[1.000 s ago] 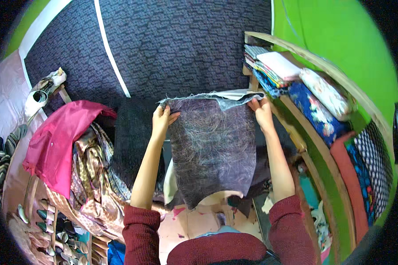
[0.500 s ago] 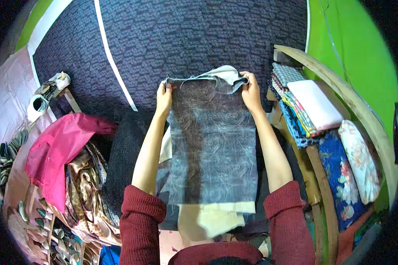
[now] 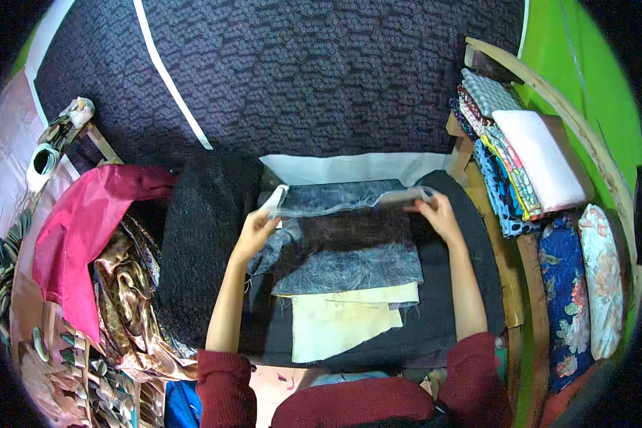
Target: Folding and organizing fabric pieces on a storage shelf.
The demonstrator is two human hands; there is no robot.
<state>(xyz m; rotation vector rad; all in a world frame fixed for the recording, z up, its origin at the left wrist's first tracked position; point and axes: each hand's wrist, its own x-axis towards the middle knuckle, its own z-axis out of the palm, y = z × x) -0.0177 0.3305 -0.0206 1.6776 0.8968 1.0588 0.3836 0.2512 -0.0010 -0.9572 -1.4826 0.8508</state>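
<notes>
Between my two hands stretches the upper edge of a faded grey-blue denim piece (image 3: 357, 267) with frayed threads, a little blurred by motion. My left hand (image 3: 253, 234) pinches the edge's left end, beside a small pale flap of cloth. At the right end, the fingers of my right hand (image 3: 441, 217) are closed on the same edge. Under the denim's near side lies a cream cloth (image 3: 342, 335) with a slanted, ragged edge. All this is over a black-covered work surface (image 3: 460, 285). A dark shadow hides part of the denim's middle.
To the left are a black cloth pile (image 3: 210, 235), a pink cloth (image 3: 85, 228) and shiny gold-brown fabric (image 3: 125, 285). Folded fabrics (image 3: 488, 128), a white package (image 3: 542, 160) and floral rolls (image 3: 599, 285) stand on the right by a wooden rail (image 3: 585, 121). A patterned dark wall covering (image 3: 321, 78) rises behind.
Both hands have come down and nearer with the denim, so its panel now looks shorter and tilted. More of the cream cloth and a pale strip behind the work surface show.
</notes>
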